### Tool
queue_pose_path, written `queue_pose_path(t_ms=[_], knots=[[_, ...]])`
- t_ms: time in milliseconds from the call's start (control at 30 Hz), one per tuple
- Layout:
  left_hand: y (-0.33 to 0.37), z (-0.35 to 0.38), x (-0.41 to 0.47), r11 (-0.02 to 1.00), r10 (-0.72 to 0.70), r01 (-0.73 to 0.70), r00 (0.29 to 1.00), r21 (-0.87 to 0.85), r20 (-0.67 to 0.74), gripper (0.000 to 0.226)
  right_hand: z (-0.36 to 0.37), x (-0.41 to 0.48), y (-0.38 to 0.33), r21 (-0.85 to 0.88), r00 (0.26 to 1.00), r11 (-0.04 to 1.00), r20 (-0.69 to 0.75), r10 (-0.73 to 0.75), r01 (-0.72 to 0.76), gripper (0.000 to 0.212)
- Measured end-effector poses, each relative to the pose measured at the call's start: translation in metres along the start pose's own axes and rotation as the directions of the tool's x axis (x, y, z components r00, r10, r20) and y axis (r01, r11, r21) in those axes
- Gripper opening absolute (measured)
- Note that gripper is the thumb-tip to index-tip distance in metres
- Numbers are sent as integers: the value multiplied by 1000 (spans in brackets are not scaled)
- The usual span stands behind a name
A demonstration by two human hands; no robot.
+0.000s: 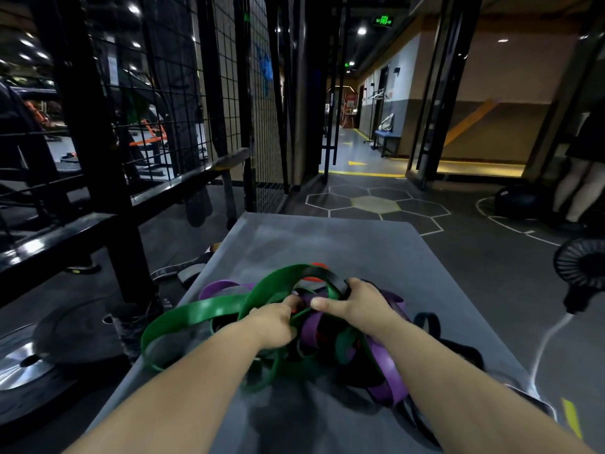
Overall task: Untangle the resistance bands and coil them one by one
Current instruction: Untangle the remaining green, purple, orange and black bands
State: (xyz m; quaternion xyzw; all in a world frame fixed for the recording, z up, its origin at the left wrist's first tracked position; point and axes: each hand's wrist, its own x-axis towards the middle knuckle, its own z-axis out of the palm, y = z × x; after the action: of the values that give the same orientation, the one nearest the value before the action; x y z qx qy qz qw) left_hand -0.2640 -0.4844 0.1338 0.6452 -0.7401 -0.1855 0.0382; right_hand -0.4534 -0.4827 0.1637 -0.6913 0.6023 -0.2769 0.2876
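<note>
On grey mat point(327, 244): tangled bands point(327, 342) | left hand point(275, 326) grips their middle | right hand point(357, 306) clutches their top

A big gray desk point(327, 237) stands on a dark gym floor. On the left is a tall black wire fence point(183, 93). A round black weight plate point(75, 332) lies flat on the floor near it. Six-sided shapes point(376, 204) are drawn on the floor past the desk, and one is yellow. A black fan point(582, 267) sits on the right with a white cord point(550, 339) running from it. Down the hall are a blue bench point(388, 139) and a green sign point(383, 20).
</note>
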Motion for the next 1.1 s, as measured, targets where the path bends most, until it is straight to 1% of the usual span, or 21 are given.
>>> queue_pose_path(t_ms=[33, 67, 100, 167, 200, 267, 300, 333, 400, 467, 567, 633, 700, 733, 767, 833, 867, 900, 967, 1033, 1100], knots=[[0, 1, -1, 1000, 9, -8, 1000, 19, -11, 60, 1, -1, 0, -125, 1000, 992, -23, -6, 3, 69], [-1, -1, -2, 999, 26, -24, 999, 41, -40, 55, 0, 1, 2, -208, 999, 978, -47, -6, -4, 67], [-1, -6, -3, 997, 47, -43, 997, 62, -68, 49, -4, 1, 2, -236, 998, 972, -66, 0, -15, 60], [1, -29, -5, 992, 89, -79, 991, 93, -99, 40, -22, 4, 0, -213, 998, 977, -60, 19, -31, 47], [3, -47, -8, 990, 114, -104, 989, 100, -97, 40, -33, 6, -2, -197, 998, 980, -54, 26, -36, 44], [9, -89, -14, 983, 164, -155, 982, 100, -93, 48, -59, 10, -11, -190, 998, 981, -49, 26, -35, 38], [13, -113, -17, 977, 192, -180, 975, 112, -114, 49, -71, 12, -18, -189, 999, 982, -43, 19, -27, 35], [17, -136, -20, 970, 224, -205, 962, 128, -155, 42, -83, 15, -25, -177, 999, 984, -47, 7, -15, 32], [25, -178, -28, 963, 259, -229, 928, 139, -268, 23, -105, 20, -41, -143, 995, 990, -95, -24, 10, 28], [34, -217, -38, 965, 262, -233, 885, 122, -386, 20, -127, 25, -59, -128, 986, 991, -154, -63, 43, 24], [49, -262, -58, 966, 244, -254, 821, 53, -516, 25, -157, 31, -83, -131, 965, 988, -237, -114, 84, 20], [55, -276, -65, 965, 205, -263, 793, -19, -574, 28, -172, 35, -91, -109, 938, 986, -309, -156, 128, 15], [59, -275, -62, 970, 169, -241, 757, -30, -631, 36, -174, 36, -92, -70, 922, 985, -347, -172, 158, 20], [61, -269, -59, 976, 161, -219, 749, -12, -643, 41, -171, 37, -90, -25, 923, 986, -347, -164, 165, 20], [62, -261, -55, 982, 154, -190, 755, 12, -637, 46, -166, 36, -89, 35, 931, 983, -330, -158, 179, 17], [65, -241, -47, 990, 140, -129, 787, 62, -601, 54, -154, 29, -84, 131, 962, 980, -248, -116, 152, 10], [66, -232, -44, 991, 130, -111, 797, 68, -590, 57, -148, 26, -80, 158, 976, 979, -197, -93, 125, 11], [68, -225, -42, 993, 118, -108, 797, 53, -592, 59, -143, 23, -76, 163, 985, 981, -151, -81, 105, 17], [75, -217, -38, 991, 106, -135, 773, 1, -625, 61, -135, 18, -70, 135, 994, 988, -79, -70, 80, 25], [86, -218, -37, 986, 89, -160, 739, -46, -668, 60, -129, 18, -65, 93, 996, 992, -56, -77, 82, 25], [94, -224, -37, 980, 51, -170, 705, -100, -707, 58, -126, 20, -57, -13, 996, 998, -61, -66, 65, 22]])
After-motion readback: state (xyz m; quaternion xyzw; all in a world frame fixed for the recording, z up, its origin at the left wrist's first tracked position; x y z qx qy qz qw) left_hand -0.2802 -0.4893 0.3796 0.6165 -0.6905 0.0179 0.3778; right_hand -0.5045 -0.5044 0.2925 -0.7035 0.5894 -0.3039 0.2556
